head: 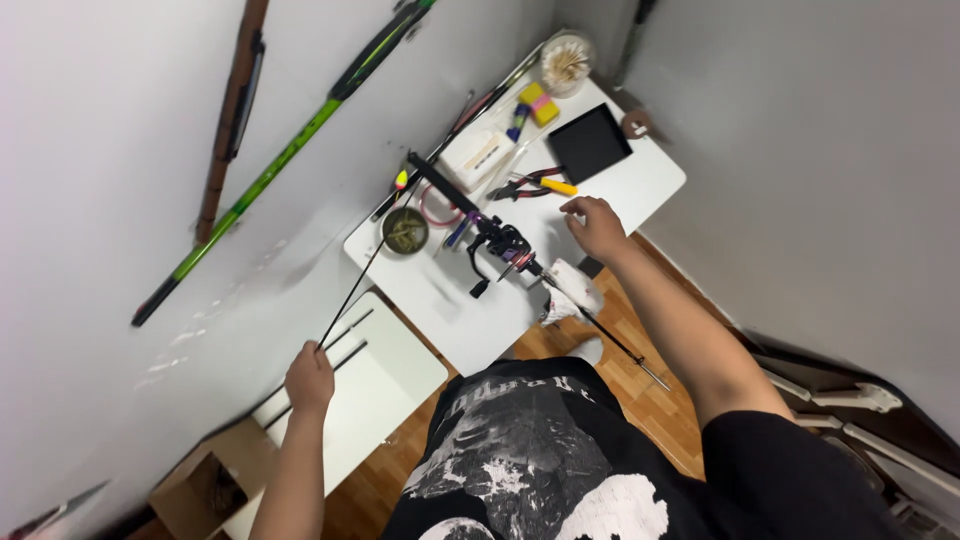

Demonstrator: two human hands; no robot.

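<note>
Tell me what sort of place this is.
Probably a home workbench for fishing tackle. A rod with a spinning reel lies on the white table beside pliers, and a green rod hangs on the wall.

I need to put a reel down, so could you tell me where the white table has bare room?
Bare patches on the table: the near end below the reel, and the far corner right of the black tray. It is crowded from the bowl to the pliers.

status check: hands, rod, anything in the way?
Left hand gripping thin black rod section. Right hand open, hovering beside spinning reel on white table. Pliers and small bowl nearby.
</note>
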